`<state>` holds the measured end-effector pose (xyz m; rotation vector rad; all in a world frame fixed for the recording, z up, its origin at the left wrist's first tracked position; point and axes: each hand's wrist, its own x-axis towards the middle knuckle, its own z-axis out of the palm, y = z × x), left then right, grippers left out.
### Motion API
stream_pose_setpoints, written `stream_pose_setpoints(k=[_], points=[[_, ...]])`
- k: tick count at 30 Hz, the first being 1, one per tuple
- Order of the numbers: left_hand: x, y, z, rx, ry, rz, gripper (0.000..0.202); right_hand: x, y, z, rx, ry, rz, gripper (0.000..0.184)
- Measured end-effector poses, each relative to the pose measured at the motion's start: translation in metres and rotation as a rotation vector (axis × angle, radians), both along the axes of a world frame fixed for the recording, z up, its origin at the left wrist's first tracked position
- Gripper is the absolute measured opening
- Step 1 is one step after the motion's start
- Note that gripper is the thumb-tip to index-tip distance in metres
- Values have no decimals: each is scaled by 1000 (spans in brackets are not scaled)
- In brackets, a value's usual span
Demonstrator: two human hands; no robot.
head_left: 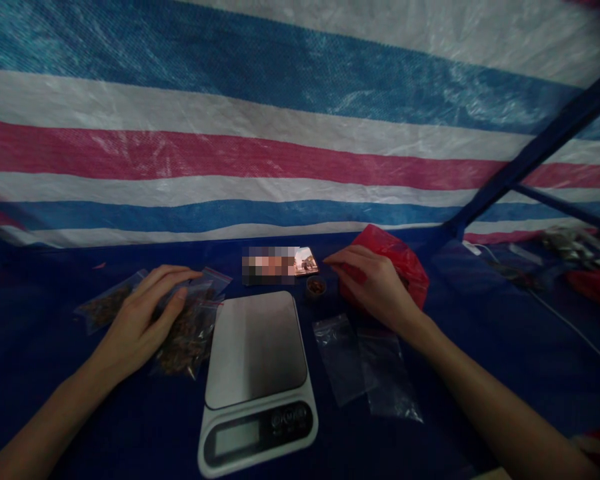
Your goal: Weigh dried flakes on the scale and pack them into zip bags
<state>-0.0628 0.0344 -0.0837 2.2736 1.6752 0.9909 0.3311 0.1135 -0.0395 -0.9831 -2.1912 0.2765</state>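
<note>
The filled zip bags lie at the left centre of the frame. The left hand rests flat on them with its fingers spread. In the centre stands a scale. Right of centre, the right hand, fingers stretched out and close together, lies against a red bag near a small cup. Empty bags lie below it on the worktop.

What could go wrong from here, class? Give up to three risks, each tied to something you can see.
1. The left hand rests flat on the filled bags; a poorly sealed one might spill.
2. The small open cup sits just by the right hand; a nudge could tip it.
3. The empty bags lie loose beside the scale and could be swept aside.
</note>
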Motion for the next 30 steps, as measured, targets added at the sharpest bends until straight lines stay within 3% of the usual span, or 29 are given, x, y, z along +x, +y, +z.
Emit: stream_pose_setpoints(k=[3, 5, 9, 12, 14, 21, 25, 30], points=[[-1, -1, 0, 2, 2, -8, 28, 33, 13, 17, 73, -18, -151, 24], [-2, -1, 0, 7, 5, -12, 28, 61, 24, 23, 4, -119, -231, 23], [-4, 0, -2, 3, 17, 3, 27, 92, 42, 4, -312, -463, -82, 23], [-4, 2, -2, 3, 24, -5, 28, 90, 45, -20, -268, -587, -100, 36], [-4, 2, -2, 9, 26, -8, 27, 86, 43, -27, -200, -646, -142, 44], [-3, 2, -2, 8, 22, -6, 27, 85, 38, -10, -126, -659, -194, 32], [-2, 2, -1, 19, 14, -5, 27, 78, 35, -20, -86, -665, -196, 49], [-3, -1, -1, 31, 24, -13, 27, 70, 34, -29, -81, -632, -166, 49]])
